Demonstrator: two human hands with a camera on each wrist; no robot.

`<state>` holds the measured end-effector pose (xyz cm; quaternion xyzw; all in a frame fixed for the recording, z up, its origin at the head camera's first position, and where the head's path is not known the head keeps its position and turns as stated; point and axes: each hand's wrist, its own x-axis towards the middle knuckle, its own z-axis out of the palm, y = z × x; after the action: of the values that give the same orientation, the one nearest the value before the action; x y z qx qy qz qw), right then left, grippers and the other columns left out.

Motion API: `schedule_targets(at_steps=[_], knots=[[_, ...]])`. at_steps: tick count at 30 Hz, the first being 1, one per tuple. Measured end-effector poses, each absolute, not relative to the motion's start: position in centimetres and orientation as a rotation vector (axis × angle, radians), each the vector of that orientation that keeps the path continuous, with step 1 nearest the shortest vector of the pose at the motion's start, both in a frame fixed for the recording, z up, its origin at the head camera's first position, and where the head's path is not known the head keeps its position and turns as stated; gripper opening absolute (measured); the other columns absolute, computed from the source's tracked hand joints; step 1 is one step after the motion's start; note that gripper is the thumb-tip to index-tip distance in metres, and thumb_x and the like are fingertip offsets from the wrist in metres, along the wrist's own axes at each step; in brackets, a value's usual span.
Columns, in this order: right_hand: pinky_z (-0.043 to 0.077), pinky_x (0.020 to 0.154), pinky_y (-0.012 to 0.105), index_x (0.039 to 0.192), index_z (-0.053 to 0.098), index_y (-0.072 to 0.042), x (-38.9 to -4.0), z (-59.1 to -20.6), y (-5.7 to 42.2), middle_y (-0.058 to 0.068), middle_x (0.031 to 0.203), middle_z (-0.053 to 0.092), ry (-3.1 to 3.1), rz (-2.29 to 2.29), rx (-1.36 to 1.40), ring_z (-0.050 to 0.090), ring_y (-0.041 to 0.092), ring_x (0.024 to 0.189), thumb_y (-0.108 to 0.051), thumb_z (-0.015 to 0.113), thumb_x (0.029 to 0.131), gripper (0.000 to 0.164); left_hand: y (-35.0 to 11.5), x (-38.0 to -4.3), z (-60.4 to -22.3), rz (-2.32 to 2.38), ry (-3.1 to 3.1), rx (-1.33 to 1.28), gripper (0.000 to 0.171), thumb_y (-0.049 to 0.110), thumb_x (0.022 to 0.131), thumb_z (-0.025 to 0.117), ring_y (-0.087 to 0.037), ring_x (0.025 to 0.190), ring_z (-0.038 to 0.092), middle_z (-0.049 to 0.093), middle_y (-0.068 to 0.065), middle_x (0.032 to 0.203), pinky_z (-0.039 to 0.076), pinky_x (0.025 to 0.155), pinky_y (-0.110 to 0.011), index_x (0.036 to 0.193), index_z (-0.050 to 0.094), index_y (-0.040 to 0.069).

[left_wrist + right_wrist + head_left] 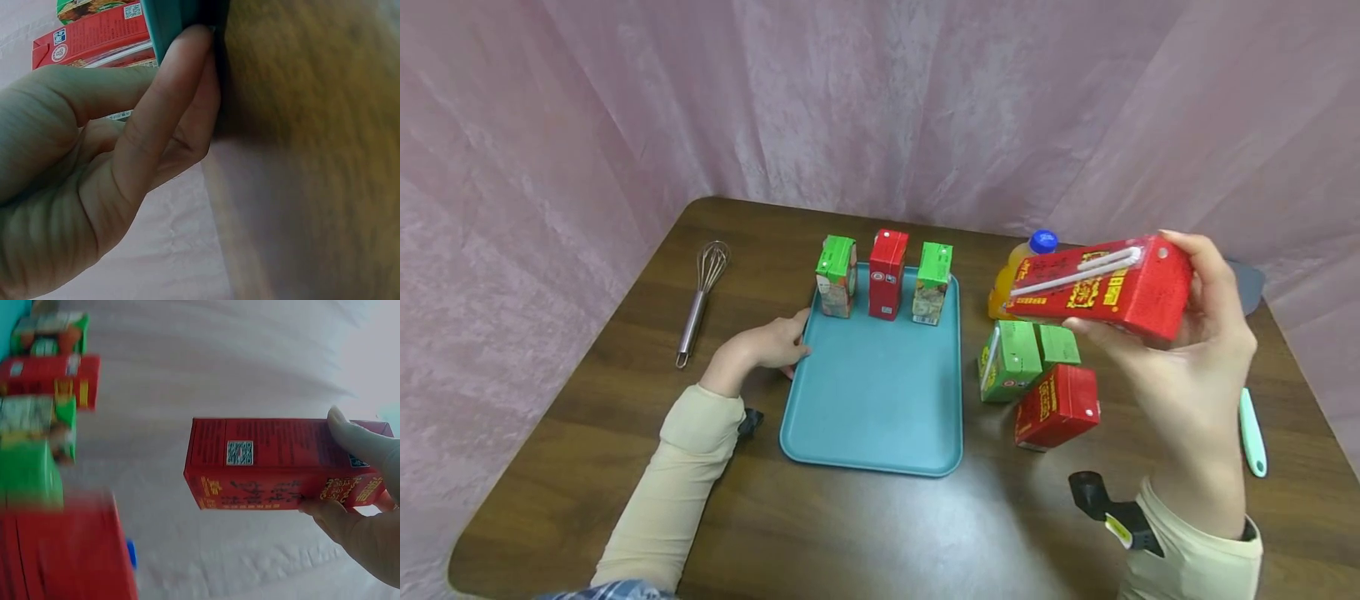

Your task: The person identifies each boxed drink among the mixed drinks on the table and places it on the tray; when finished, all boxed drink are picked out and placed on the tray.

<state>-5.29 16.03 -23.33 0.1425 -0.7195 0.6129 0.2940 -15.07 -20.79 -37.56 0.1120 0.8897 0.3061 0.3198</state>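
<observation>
My right hand [1198, 383] grips a red drink carton [1067, 287] by one end, thumb on one side and fingers on the other. Tipped nearly onto its side, it is held up over the right part of the table, white straws along one face. In the right wrist view, the carton [250, 453] has its free end pointing left. At the left rim of a blue tray [880, 392], my left hand [771, 342] pinches the edge; the left wrist view shows fingers against that rim [164, 25]. A red carton [886, 279] stands between two green-topped cartons [837, 279] [932, 283] along the tray's far end.
Right of the tray stand two green cartons [1015, 362] [1060, 343] and another red carton [1056, 408]. Behind them is an orange drink bottle [1002, 287] with a blue cap. A whisk [700, 300] lies at the left; a pale green handle [1252, 433] lies far right.
</observation>
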Motion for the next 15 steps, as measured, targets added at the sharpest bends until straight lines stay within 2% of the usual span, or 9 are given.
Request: schedule_targets(at_steps=[4,9,15], knots=[[0.049,0.088,0.021,0.129,0.05,-0.003,-5.8,-23.5,13.6,0.013,0.122,0.054,-2.002,1.611,0.433,0.052,0.026,0.111,0.018,0.075,0.063,0.073,-20.9,-15.1,-37.7,0.827,2.327,0.299,0.068,0.005,0.097,0.043,-0.02,0.065,0.064,0.061,-0.018,0.09,0.052,0.066,-0.031,0.147,-0.003,-0.002],[0.049,0.088,0.024,0.128,0.048,0.003,-6.8,-23.9,10.8,0.012,0.121,0.054,-1.987,1.71,0.573,0.052,0.026,0.109,0.019,0.075,0.063,0.073,-20.7,-15.1,-37.3,0.835,2.317,0.287,0.069,0.005,0.097,0.042,-0.02,0.064,0.065,0.062,-0.018,0.089,0.052,0.066,-0.031,0.147,-0.004,-0.002],[0.051,0.087,0.028,0.13,0.046,-0.001,-8.1,-25.0,7.7,0.005,0.123,0.053,-2.077,1.73,0.646,0.053,0.019,0.112,0.011,0.079,0.064,0.075,-20.4,-15.0,-36.9,0.832,2.326,0.293,0.07,0.004,0.097,0.044,-0.02,0.064,0.065,0.06,-0.019,0.091,0.053,0.065,-0.031,0.147,-0.004,-0.003]])
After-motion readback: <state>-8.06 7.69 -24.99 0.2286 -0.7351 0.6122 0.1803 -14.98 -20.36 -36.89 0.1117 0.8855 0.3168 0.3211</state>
